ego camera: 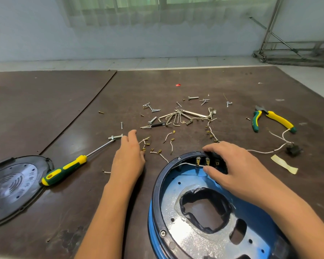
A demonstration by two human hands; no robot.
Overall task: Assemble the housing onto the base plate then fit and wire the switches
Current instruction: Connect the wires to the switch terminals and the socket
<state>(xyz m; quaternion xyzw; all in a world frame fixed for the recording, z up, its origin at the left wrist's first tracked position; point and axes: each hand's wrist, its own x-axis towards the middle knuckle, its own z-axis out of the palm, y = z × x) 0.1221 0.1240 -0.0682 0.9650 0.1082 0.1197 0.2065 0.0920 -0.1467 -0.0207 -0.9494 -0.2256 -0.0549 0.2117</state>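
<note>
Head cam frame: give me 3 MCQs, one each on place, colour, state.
1. Where does the screwdriver lie?
A. left of the left hand
B. inside the housing
C. beside the pliers

2. What colour is the housing wall?
A. red
B. blue
C. white

3. What is the right hand doing?
A. holding the pliers
B. lifted clear of everything
C. resting on the switches at the housing's far rim

Key: 1 A, it lies on the table between the black plate and the left hand. 2 B, blue shows inside and out. 3 C, fingers cover the switches; pliers lie untouched.
</note>
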